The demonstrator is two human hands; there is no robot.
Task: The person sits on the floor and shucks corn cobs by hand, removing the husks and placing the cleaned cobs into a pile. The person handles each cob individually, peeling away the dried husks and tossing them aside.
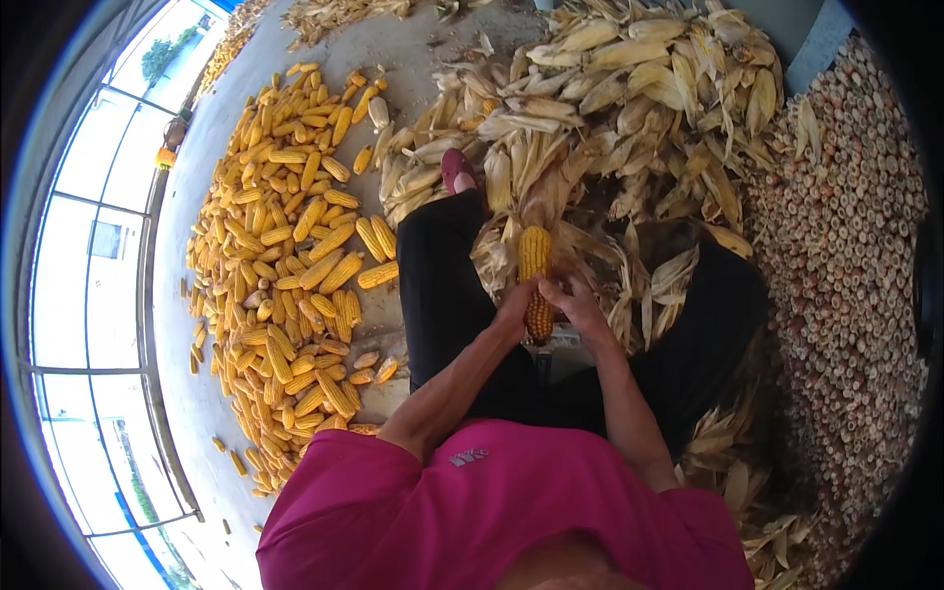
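Note:
A yellow ear of corn (535, 254) stands out lengthwise between my hands above my lap, its kernels bare. My left hand (518, 301) grips its left side near the middle. From the right, my right hand (579, 304) closes on the same ear, with the thumb laid across the kernels; its other fingers are partly hidden. Loose dry husks (546, 192) spread just beyond the ear and between my knees. Whether any husk is still joined to the ear's base, I cannot tell.
On the left, a large heap of husked yellow corn (287, 280) lies on the concrete floor (413, 44). Unhusked ears and dry husks (634, 81) are piled ahead. Stacked pieces resembling bare corncobs (848, 221) fill the right side. A framed window wall (96, 287) borders the far left.

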